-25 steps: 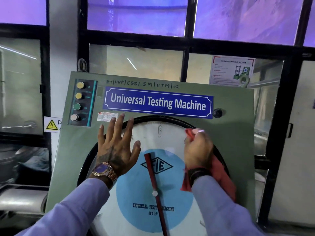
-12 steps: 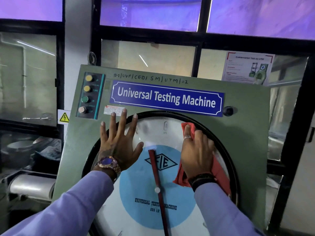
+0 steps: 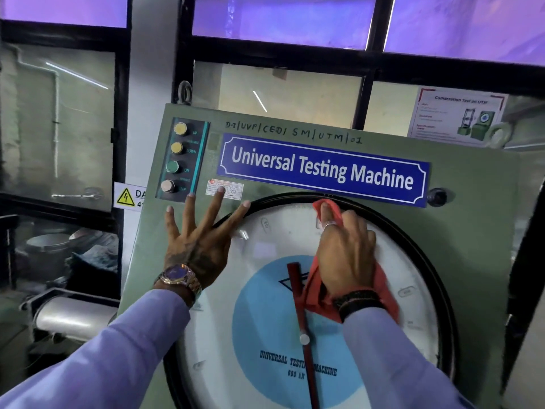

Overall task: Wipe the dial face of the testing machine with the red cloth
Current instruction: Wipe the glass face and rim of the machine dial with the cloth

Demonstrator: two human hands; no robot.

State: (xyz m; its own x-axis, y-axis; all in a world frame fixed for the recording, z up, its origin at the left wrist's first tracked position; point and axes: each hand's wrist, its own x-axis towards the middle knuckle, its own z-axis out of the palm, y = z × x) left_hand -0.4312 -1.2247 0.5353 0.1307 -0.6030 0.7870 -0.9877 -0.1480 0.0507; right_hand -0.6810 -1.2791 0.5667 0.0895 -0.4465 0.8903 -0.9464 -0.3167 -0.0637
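- Four fingers (image 3: pixel 348 231) of the right hand (image 3: pixel 345 255) are lying close together, pressing the cloth (image 3: pixel 320 293) flat on the dial (image 3: pixel 283 231); one fingertip is poking into the red fold near the top of the rim (image 3: pixel 424 261).
- Spread wide, the left hand (image 3: pixel 197 246) is bracing open on the panel (image 3: pixel 472 231), one fingertip touching the rim, holding nothing.
- Cloth is trailing loose under the right palm and wrist, beside the pointer (image 3: pixel 298 293).
- Judging by its folds, the cloth is looking soft, light and limp, so a flat palm is suiting it better than a pinch.
- Dial cover is looking hard, smooth and glossy, likely slippery and perhaps fragile; light pressure seems wise.
- Most of the lower dial is lying beyond the cloth, probably unwiped.
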